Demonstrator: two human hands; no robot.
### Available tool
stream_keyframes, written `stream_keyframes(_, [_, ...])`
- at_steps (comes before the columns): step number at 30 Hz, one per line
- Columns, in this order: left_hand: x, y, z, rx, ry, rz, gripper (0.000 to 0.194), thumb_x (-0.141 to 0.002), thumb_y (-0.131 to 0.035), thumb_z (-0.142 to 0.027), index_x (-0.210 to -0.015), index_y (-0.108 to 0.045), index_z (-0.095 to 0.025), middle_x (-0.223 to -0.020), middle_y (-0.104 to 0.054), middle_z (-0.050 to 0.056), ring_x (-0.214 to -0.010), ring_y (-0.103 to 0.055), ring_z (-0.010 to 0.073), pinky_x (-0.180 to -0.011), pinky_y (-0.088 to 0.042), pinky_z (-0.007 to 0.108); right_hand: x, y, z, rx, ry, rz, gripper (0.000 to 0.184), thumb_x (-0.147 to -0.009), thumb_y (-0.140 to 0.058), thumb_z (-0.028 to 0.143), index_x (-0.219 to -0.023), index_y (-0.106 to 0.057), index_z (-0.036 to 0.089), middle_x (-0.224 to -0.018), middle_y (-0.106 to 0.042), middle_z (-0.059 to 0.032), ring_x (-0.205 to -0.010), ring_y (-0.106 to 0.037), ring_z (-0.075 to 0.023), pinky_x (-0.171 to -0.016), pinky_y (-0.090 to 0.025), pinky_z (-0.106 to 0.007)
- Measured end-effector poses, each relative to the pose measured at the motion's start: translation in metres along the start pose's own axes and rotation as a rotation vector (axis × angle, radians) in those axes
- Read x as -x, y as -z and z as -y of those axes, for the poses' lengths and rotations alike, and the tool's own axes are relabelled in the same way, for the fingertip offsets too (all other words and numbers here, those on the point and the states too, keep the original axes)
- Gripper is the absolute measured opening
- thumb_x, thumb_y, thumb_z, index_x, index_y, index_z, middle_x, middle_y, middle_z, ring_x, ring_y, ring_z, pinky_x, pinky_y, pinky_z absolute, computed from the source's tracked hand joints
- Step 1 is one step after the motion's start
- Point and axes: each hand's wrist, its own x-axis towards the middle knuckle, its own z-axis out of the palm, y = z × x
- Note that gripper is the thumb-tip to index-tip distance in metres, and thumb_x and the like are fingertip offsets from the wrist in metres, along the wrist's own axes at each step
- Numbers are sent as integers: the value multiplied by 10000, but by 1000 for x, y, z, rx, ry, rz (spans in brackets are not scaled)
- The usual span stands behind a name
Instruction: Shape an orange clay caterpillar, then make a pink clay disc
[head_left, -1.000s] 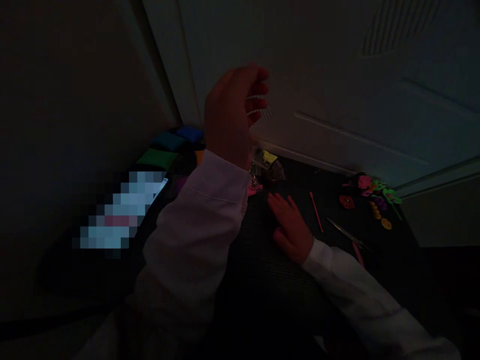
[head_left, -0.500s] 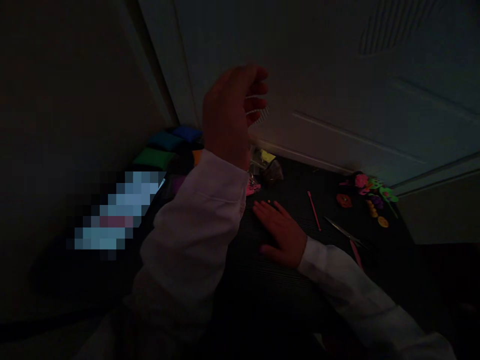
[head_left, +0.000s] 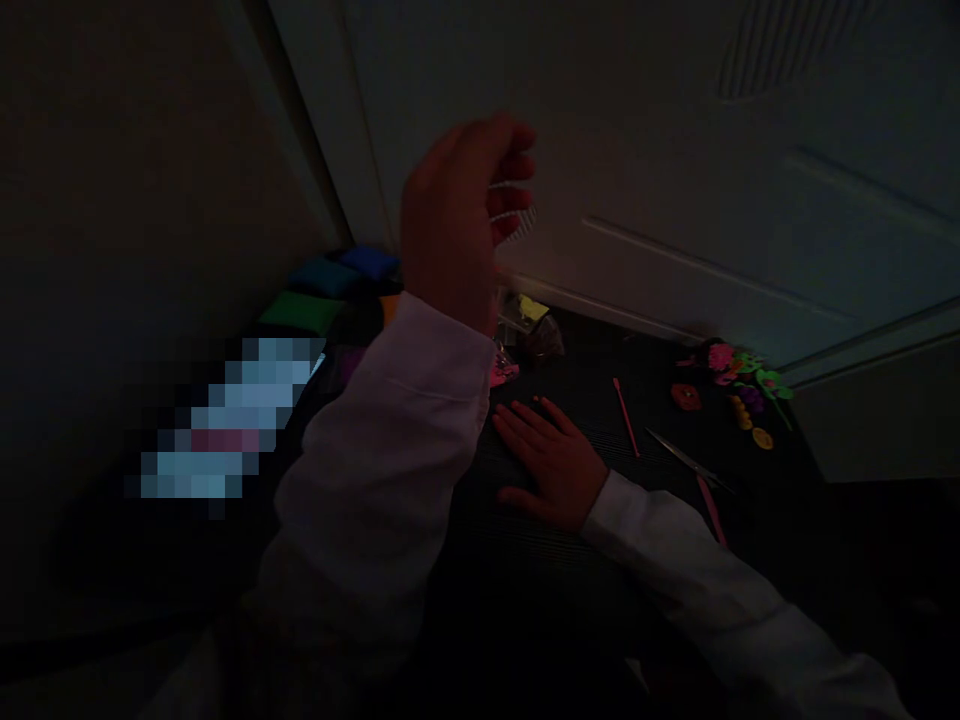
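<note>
Raised high in front of the cabinet panel, my left hand (head_left: pixel 457 205) has its fingers loosely curled and apart. Nothing shows in it, though its palm and thumb are hidden from me. My right hand (head_left: pixel 551 465) lies flat on the dark table (head_left: pixel 517 560), palm down, fingers stretched and thumb out to the side. Whether anything is under its palm is hidden. A tiny orange bit (head_left: pixel 535 399) sits just beyond its fingertips. To its right lie a thin pink stick tool (head_left: pixel 627 418) and scissors (head_left: pixel 690 462) beside a pink handle (head_left: pixel 712 510).
Red (head_left: pixel 685 397), yellow (head_left: pixel 762 438) and flower-like coloured pieces (head_left: pixel 739 370) lie at the far right. Plastic packets (head_left: pixel 540 335) sit at the back. Green (head_left: pixel 300 313) and blue packs (head_left: pixel 369 262) stand left, behind a bright blurred screen (head_left: pixel 255 420). A pale panel (head_left: pixel 660 150) rises behind the table.
My right hand has slid slightly left on the table, and the purple spot by its thumb no longer shows. The left hand stays raised, nearly unmoved.
</note>
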Motion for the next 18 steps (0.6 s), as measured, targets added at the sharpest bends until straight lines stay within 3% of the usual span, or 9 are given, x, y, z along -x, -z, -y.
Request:
stream_keyframes(2, [0,0,-1,6,-2,1,160,-735,-503,-312,-663,-618,-227,-741,-569,16,-626,-529,118,-530,-389,244,3,0,-5,-61,-1,-35,773,-761,-258,629,-1343,-143,134,-1402,-198,-77,-1293,-167,-221,-1068,-67,-459])
stream_keyframes(7, [0,-1,-3,22,0,-7,161,-736,-491,-284,-677,-608,-191,-714,-557,8,-595,-522,90,-526,-370,218,12,1,-18,-314,-166,-320,646,-840,-25,486,-1348,-4,88,-1430,-60,-66,-1312,-85,-149,-1072,-156,-376])
stream_keyframes(13, [0,-1,-3,11,-33,-15,188,-731,-483,-281,-752,-584,-125,-708,-547,6,-582,-521,74,-537,-361,208,8,-1,-10,-4,-46,-64,740,-783,-253,592,-1348,-117,135,-1417,-140,-59,-1306,-106,-223,-1066,-58,-464])
stream_keyframes(18, [-1,-2,-4,26,-24,-13,192,-724,-482,-268,-771,-575,-107,-709,-538,11,-575,-515,71,-534,-357,208,4,-1,-6,9,-46,-16,742,-773,-259,612,-1345,-143,154,-1406,-187,-56,-1298,-142,-220,-1063,-50,-473])
